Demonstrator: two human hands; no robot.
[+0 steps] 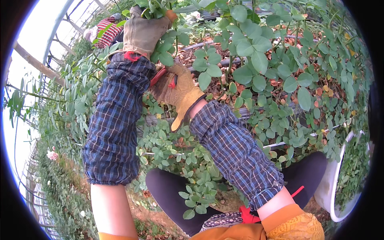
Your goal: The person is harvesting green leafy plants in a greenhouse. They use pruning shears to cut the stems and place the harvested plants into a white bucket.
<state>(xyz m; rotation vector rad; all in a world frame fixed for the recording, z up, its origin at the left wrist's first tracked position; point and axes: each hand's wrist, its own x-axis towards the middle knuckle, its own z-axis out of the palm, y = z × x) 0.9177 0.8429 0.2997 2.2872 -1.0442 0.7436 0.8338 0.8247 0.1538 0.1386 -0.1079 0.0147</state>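
Note:
My left hand (144, 31), in a worn tan work glove, is closed around leafy rose stems (154, 9) at the top of the view. Below it and slightly right, my right hand (175, 85), in a yellow and brown leather glove, grips red-handled pruning shears (158, 76). Their blades are hidden behind my left sleeve and leaves. Rose leaves (252, 45) spread to the right of both hands. Blue plaid sleeve covers are on both forearms.
A white bucket (337, 180) holding cut greenery stands at the lower right by my knee. A person in a red striped top (109, 31) is farther off at the upper left. Rose bushes, dark irrigation pipes and a wooden pole (39, 64) surround me.

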